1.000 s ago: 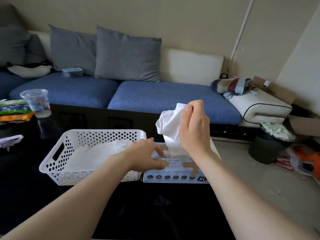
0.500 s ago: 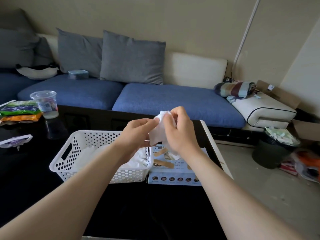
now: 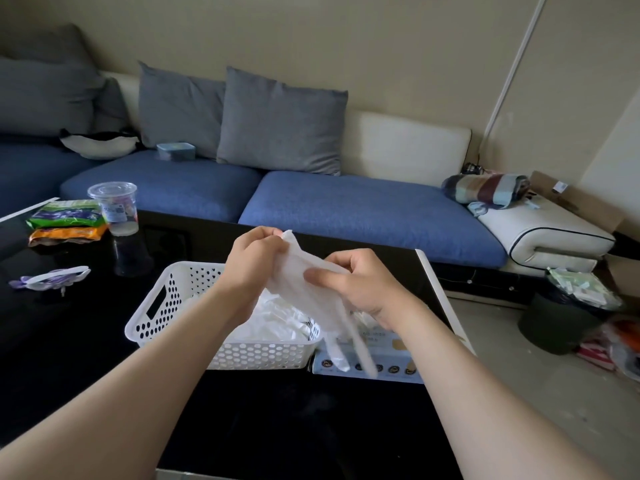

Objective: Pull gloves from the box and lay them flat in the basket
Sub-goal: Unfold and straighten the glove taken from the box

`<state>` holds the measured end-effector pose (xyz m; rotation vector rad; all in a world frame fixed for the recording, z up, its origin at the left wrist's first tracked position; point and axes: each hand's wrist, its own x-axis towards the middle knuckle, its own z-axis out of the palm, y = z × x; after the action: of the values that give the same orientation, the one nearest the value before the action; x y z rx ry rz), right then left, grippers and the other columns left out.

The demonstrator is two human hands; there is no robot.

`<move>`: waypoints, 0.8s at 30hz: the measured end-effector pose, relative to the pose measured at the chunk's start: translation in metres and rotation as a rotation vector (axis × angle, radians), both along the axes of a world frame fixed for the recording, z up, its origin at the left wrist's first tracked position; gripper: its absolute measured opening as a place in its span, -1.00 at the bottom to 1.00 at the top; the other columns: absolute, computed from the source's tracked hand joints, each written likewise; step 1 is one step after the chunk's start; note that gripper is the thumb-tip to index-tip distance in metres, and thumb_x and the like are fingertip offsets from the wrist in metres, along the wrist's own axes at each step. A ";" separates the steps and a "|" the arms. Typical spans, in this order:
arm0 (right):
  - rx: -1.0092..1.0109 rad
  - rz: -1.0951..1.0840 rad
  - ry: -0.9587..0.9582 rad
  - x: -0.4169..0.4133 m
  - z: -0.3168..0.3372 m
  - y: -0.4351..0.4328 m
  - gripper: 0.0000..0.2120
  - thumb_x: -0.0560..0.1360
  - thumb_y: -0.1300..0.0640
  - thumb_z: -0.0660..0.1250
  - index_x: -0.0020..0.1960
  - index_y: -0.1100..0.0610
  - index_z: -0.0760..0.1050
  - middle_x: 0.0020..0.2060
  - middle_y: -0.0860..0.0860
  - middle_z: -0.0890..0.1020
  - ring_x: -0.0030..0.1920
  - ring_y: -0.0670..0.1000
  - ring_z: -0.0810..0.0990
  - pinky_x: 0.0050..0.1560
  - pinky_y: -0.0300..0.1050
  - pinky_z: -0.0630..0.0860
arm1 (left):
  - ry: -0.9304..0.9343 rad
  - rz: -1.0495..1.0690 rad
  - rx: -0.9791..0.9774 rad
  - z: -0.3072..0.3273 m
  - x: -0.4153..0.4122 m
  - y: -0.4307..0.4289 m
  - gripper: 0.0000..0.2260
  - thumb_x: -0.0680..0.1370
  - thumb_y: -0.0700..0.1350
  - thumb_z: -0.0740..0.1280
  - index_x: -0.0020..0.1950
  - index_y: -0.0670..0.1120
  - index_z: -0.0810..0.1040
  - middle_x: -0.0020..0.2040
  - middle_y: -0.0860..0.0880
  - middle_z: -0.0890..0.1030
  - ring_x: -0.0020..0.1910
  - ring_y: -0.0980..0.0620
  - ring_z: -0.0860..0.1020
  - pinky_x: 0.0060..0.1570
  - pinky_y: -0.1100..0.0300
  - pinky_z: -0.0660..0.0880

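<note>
I see thin crinkly glove (image 3: 295, 263): L hand (image 3: 252, 271) pinches top edge, R hand (image 3: 367, 289) grips middle; it hangs, prob. above perforated plastic basket (image 3: 249, 355).

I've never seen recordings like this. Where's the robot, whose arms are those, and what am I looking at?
There is no robot here. The arms belong to a person, and the pictures come from one wide-angle camera worn on that person's head, looking forward and down. That is why both forearms seem to reach away from you.

The left hand and right hand together pinch a thin white glove. It is held up in the air with its fingers dangling.

Below, on a black table, stands a white perforated basket with more gloves lying inside. Right beside the basket is the glove box. Further left on the table are a clear plastic cup and some snack packets. Behind the table is a blue sofa.
</note>
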<state>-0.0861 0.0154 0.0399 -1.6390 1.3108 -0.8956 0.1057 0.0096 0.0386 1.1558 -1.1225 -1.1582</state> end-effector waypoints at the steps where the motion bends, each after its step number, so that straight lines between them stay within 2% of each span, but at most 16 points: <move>1: 0.002 0.015 -0.055 0.000 0.001 0.000 -0.76 0.51 -0.03 0.60 -0.15 0.12 0.68 -0.19 0.05 0.71 -0.22 -0.03 0.64 -0.30 -0.18 0.53 | -0.004 -0.013 0.012 0.000 0.002 0.000 -0.88 0.58 -0.13 0.29 -0.07 -0.09 0.61 -0.14 -0.11 0.60 -0.09 -0.11 0.55 -0.14 -0.02 0.44; 2: 0.000 0.023 -0.123 0.001 0.003 0.001 -0.72 0.51 -0.03 0.60 -0.14 0.18 0.66 -0.18 0.08 0.70 -0.20 0.00 0.63 -0.28 -0.17 0.53 | -0.025 -0.037 0.025 0.001 0.004 0.000 -0.84 0.59 -0.09 0.29 -0.07 -0.09 0.65 -0.14 -0.11 0.62 -0.09 -0.10 0.56 -0.13 -0.02 0.44; 5: 0.048 0.045 -0.317 0.000 0.008 0.000 -0.70 0.53 0.00 0.57 -0.12 0.24 0.64 -0.17 0.17 0.70 -0.12 0.13 0.66 -0.04 0.00 0.61 | -0.141 -0.112 0.030 0.000 0.008 0.003 -0.78 0.63 -0.05 0.33 -0.08 -0.10 0.72 -0.14 -0.10 0.68 -0.11 -0.07 0.63 -0.16 0.00 0.51; 7: 0.124 0.059 -0.387 -0.004 0.009 -0.002 -0.72 0.56 0.05 0.52 -0.25 0.15 0.55 -0.26 0.16 0.64 -0.25 0.11 0.62 -0.20 -0.06 0.58 | -0.141 -0.145 0.041 0.001 0.011 0.005 -0.79 0.63 -0.07 0.34 -0.05 -0.11 0.74 -0.10 -0.13 0.70 -0.10 -0.10 0.65 -0.18 0.03 0.54; 8: 0.171 0.074 -0.416 -0.007 0.009 -0.002 -0.70 0.55 0.06 0.51 -0.28 0.10 0.50 -0.32 0.15 0.58 -0.32 0.08 0.55 -0.29 -0.10 0.49 | -0.094 -0.177 0.066 0.003 0.012 0.006 -0.81 0.61 -0.09 0.34 -0.05 -0.11 0.73 -0.10 -0.15 0.69 -0.13 -0.11 0.65 -0.21 0.05 0.54; 9: 0.227 0.102 -0.444 -0.009 0.009 -0.002 -0.70 0.51 0.04 0.53 -0.28 0.09 0.48 -0.34 0.14 0.52 -0.33 0.08 0.50 -0.27 -0.10 0.39 | -0.034 -0.218 0.104 0.006 0.013 0.008 -0.83 0.60 -0.11 0.34 -0.05 -0.12 0.72 -0.12 -0.14 0.68 -0.19 -0.09 0.64 -0.26 0.10 0.54; 11: 0.337 0.172 -0.485 -0.013 0.007 -0.003 -0.67 0.42 -0.04 0.58 -0.09 0.18 0.56 -0.21 0.23 0.53 -0.15 0.22 0.51 -0.06 0.04 0.34 | 0.070 -0.310 0.171 0.011 0.014 0.011 -0.85 0.60 -0.13 0.33 -0.07 -0.12 0.68 -0.24 -0.09 0.65 -0.35 0.00 0.62 -0.38 0.19 0.51; 13: 0.410 0.199 -0.471 -0.016 0.004 -0.004 -0.56 0.49 -0.08 0.52 0.16 0.24 0.61 0.02 0.30 0.53 0.08 0.27 0.51 0.13 0.13 0.38 | 0.130 -0.404 0.189 0.012 0.015 0.012 -0.76 0.62 -0.16 0.29 -0.21 -0.08 0.64 -0.37 -0.02 0.59 -0.47 0.06 0.56 -0.44 0.23 0.48; 14: 0.425 0.203 -0.451 -0.016 0.003 -0.004 -0.59 0.56 -0.08 0.46 0.20 0.24 0.65 0.04 0.28 0.58 0.09 0.25 0.57 0.16 0.08 0.44 | 0.150 -0.453 0.182 0.013 0.016 0.013 -0.71 0.63 -0.17 0.28 -0.27 -0.06 0.62 -0.40 0.00 0.56 -0.48 0.08 0.53 -0.44 0.23 0.47; 15: 0.422 0.200 -0.421 -0.016 0.001 -0.006 -0.60 0.61 -0.08 0.40 0.21 0.23 0.67 0.02 0.23 0.65 0.04 0.17 0.64 0.10 -0.01 0.53 | 0.154 -0.495 0.167 0.013 0.016 0.013 -0.70 0.64 -0.17 0.28 -0.29 -0.06 0.59 -0.41 0.02 0.54 -0.48 0.09 0.51 -0.44 0.24 0.46; 17: 0.361 0.182 -0.345 -0.011 -0.002 -0.010 -0.54 0.66 -0.11 0.36 0.24 0.30 0.65 -0.04 0.15 0.71 -0.07 0.08 0.69 -0.10 -0.09 0.61 | 0.134 -0.516 0.127 0.013 0.017 0.012 -0.74 0.66 -0.16 0.29 -0.24 -0.08 0.55 -0.37 0.01 0.54 -0.45 0.09 0.53 -0.41 0.25 0.47; 18: 0.322 0.167 -0.322 -0.008 -0.004 -0.012 -0.48 0.64 -0.14 0.39 0.27 0.33 0.63 -0.03 0.16 0.73 -0.06 0.08 0.71 -0.11 -0.06 0.63 | 0.118 -0.491 0.112 0.012 0.017 0.010 -0.78 0.67 -0.16 0.31 -0.18 -0.10 0.56 -0.32 -0.02 0.58 -0.40 0.07 0.57 -0.38 0.24 0.49; 20: 0.272 0.163 -0.294 -0.004 -0.008 -0.015 -0.44 0.57 -0.19 0.45 0.28 0.28 0.66 0.08 0.18 0.75 0.06 0.13 0.72 0.05 0.05 0.65 | 0.080 -0.383 0.095 0.009 0.018 0.005 -0.87 0.67 -0.14 0.34 -0.03 -0.16 0.60 -0.16 -0.12 0.63 -0.24 -0.01 0.64 -0.28 0.17 0.56; 21: 0.265 0.185 -0.280 -0.004 -0.009 -0.015 -0.50 0.58 -0.18 0.47 0.26 0.23 0.68 0.12 0.19 0.75 0.11 0.15 0.72 0.13 0.09 0.64 | 0.063 -0.330 0.089 0.007 0.018 0.003 -0.88 0.67 -0.13 0.35 0.02 -0.16 0.62 -0.10 -0.14 0.63 -0.17 -0.06 0.65 -0.23 0.14 0.57; 24: 0.324 0.274 -0.231 -0.007 -0.013 -0.018 -0.65 0.56 0.03 0.52 0.25 0.22 0.70 0.20 0.21 0.73 0.22 0.23 0.70 0.38 0.23 0.56 | 0.006 -0.207 0.070 0.002 0.019 -0.001 -0.90 0.66 -0.11 0.36 0.07 -0.12 0.62 -0.03 -0.14 0.63 -0.06 -0.11 0.63 -0.17 0.10 0.58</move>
<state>-0.0930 -0.0028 0.0268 -1.3743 0.9853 -0.6466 0.1245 0.0087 0.0405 1.1070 -1.2269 -1.3682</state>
